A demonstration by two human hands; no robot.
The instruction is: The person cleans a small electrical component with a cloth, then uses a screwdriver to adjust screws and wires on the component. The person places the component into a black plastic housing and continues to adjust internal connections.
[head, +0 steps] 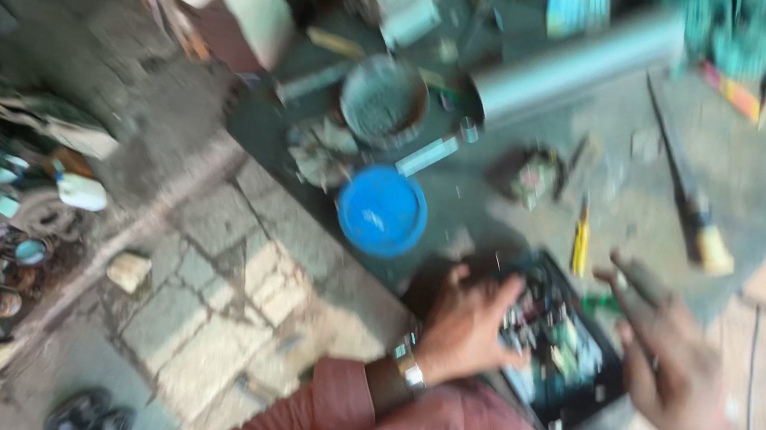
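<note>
The picture is blurred by motion. My left hand [468, 324], with a metal wristwatch, rests on the near left edge of a black open box [559, 358] full of small electronic parts, its fingers on the rim. My right hand [668, 374] hovers over the box's right side and grips a dark thin tool [635, 275] that sticks up and to the left. Pink sleeves cover both my forearms.
A blue round lid [382, 210], a grey tin [382, 99], a long grey pipe [577, 64], a knife-like tool with a pale handle [696, 216] and a yellow screwdriver [581, 243] lie on the dirty floor. Hoses and clutter fill the left; paving stones lie near me.
</note>
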